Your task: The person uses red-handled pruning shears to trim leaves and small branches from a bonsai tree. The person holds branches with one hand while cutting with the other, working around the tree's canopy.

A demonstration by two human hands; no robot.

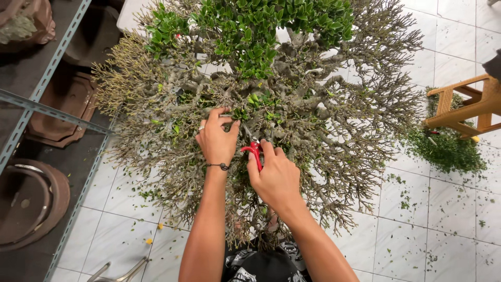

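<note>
A large bonsai tree (292,99) fills the view from above, mostly bare twigs with green leaves left at the far top. My left hand (216,137), with a ring and a dark wrist cord, pinches a small twig near the tree's middle. My right hand (275,177) grips red-handled pruning scissors (254,151), their blades pointing into the branches right beside the left hand's fingers. The trunk and pot are hidden under the canopy.
A metal shelf rack (36,104) with brown ceramic pots (28,201) stands at the left. A wooden stool (467,107) stands at the right over a pile of cut green leaves (446,149). Clippings lie scattered on the white tiled floor (443,209).
</note>
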